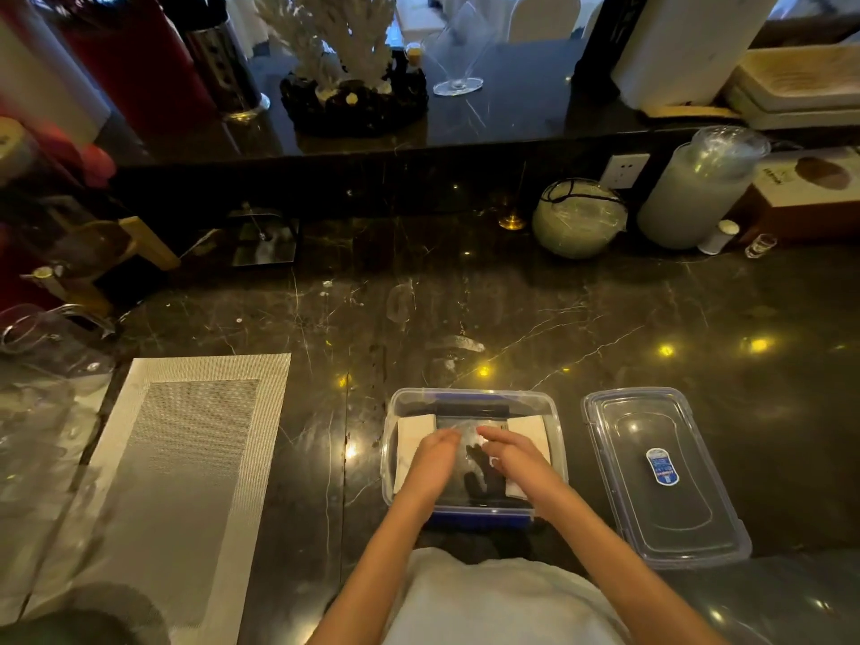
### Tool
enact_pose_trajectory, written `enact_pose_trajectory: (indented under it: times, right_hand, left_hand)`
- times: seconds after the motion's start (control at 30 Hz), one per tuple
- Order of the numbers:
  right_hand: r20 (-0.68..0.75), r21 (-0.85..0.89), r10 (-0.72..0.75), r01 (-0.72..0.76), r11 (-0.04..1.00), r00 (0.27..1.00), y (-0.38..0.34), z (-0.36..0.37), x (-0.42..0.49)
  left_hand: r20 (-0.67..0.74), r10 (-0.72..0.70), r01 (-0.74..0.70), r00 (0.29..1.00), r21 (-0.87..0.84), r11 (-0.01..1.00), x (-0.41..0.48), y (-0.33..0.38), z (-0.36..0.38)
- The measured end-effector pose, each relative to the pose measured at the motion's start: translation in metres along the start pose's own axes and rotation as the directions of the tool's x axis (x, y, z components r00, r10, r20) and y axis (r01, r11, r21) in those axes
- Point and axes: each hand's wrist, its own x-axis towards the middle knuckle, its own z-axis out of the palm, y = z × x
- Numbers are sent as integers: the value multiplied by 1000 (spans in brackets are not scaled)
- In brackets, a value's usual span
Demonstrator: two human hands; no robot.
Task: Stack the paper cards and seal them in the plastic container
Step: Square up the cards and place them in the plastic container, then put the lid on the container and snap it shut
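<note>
A clear plastic container (474, 397) with blue clips stands on the dark marble counter, right in front of me. Pale paper cards (412, 435) lie flat inside it, showing at the left and right (530, 430) sides. Both hands are down inside the container. My left hand (433, 458) rests on the left part of the cards, fingers together. My right hand (509, 456) lies over the right part, fingers stretched toward the middle. Whether either hand grips a card is hidden. The clear lid (665, 477) with a blue label lies flat on the counter, just right of the container.
A grey woven placemat (186, 458) lies to the left. Glassware (51, 346) stands at the far left edge. At the back right are a round jar (579, 218), a tall plastic stack (698, 188) and a small glass (759, 246).
</note>
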Motion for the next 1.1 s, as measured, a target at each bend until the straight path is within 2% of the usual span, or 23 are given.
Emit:
enact_pose_trajectory:
  times: [0.07, 0.13, 0.2, 0.27, 0.4, 0.5, 0.57, 0.7, 1.1]
  right_hand:
    - [-74, 61, -141, 146, 987, 987, 0, -11, -10]
    - [-262, 86, -245, 276, 957, 933, 3, -23, -19]
    - [-468, 33, -270, 321, 946, 842, 11, -32, -24]
    - [-565, 15, -205, 259, 966, 799, 24, -38, -24]
    - [-480, 136, 9, 64, 989, 877, 43, -39, -21]
    - [-375, 191, 22, 54, 980, 927, 48, -30, -22]
    - [-361, 211, 25, 56, 976, 932, 46, -27, -23]
    - [-344, 256, 57, 36, 966, 937, 42, -34, -22]
    - [-281, 258, 37, 39, 965, 959, 49, -49, -27]
  left_hand:
    - [-127, 165, -165, 978, 7, 986, -10, 2, -18]
    - [-332, 284, -287, 899, 42, 957, -22, -1, -43]
    - [-479, 319, -321, 818, 80, 944, -29, -11, -66]
    - [-504, 260, -251, 824, 86, 964, -31, -21, -87]
    - [-292, 115, -111, 949, 29, 993, -27, -38, -99]
    - [-117, 133, -129, 984, 38, 991, -25, -46, -90]
    - [-47, 188, -185, 981, 63, 981, -25, -48, -82]
    - [-101, 239, -230, 966, 97, 968, -28, -52, -75]
    - [-269, 224, -213, 937, 71, 974, -25, -59, -60]
